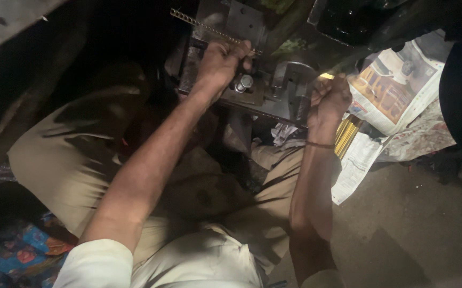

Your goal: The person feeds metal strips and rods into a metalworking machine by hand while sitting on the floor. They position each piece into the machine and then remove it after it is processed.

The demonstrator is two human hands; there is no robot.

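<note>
Left hand point(221, 60): fingers closed around perforated strip point(199, 22)
Right hand point(329, 98): fingers closed on brass rod point(327, 76)
Below: steel press point(279, 90), newspaper point(396, 85)

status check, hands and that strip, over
Left hand gripping perforated brass strip. Right hand fisted at the metal press. Nothing blocking.

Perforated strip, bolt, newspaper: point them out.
Perforated strip point(199, 22), head view, middle of its free length.
Bolt point(244, 82), head view, its silver head.
Newspaper point(396, 88), head view, the printed page.
</note>
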